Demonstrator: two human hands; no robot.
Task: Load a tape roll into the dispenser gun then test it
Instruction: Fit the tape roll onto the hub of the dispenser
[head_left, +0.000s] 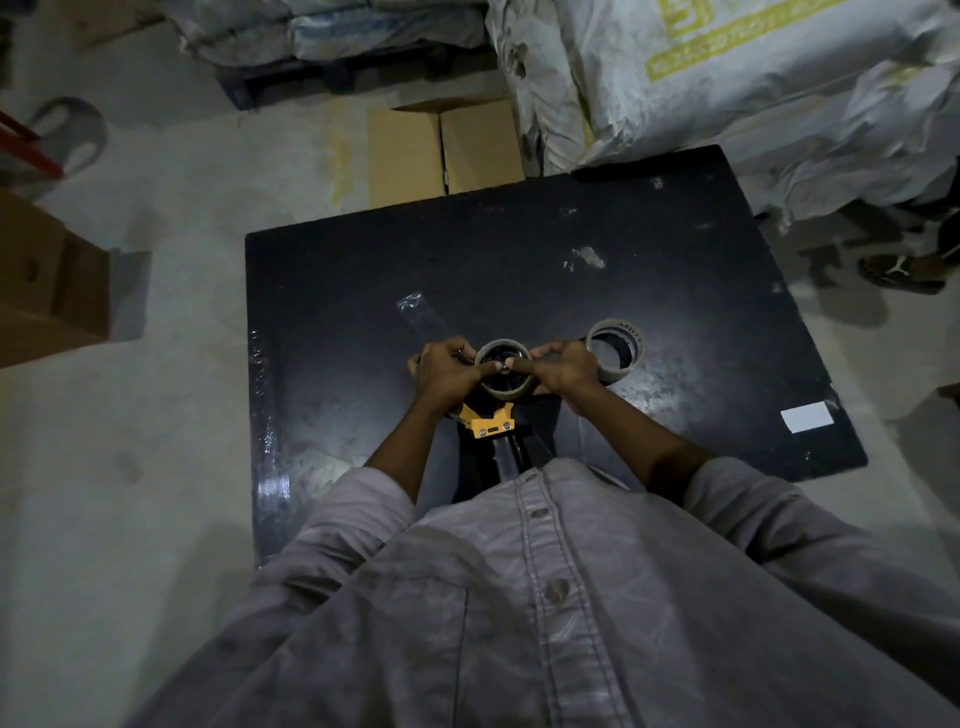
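A tape roll (505, 393) sits on the hub of the dispenser gun, whose yellow plate (488, 418) and black handle point toward me on the black table (649, 249). My left hand (447, 371) grips the roll's left side, thumb pressing toward the hub. My right hand (563, 366) holds its right side, thumb meeting the other over the centre. A second tape roll (614, 345) lies flat just right of my right hand. A strip of clear tape (422, 317) is stuck on the table beyond my left hand.
A white label (806, 417) lies near the table's right edge. Cardboard boxes (444, 145) stand on the floor behind the table, another box (47, 275) at left. Large white sacks (727, 78) are piled at back right. A person's sandalled foot (901, 271) is at the right.
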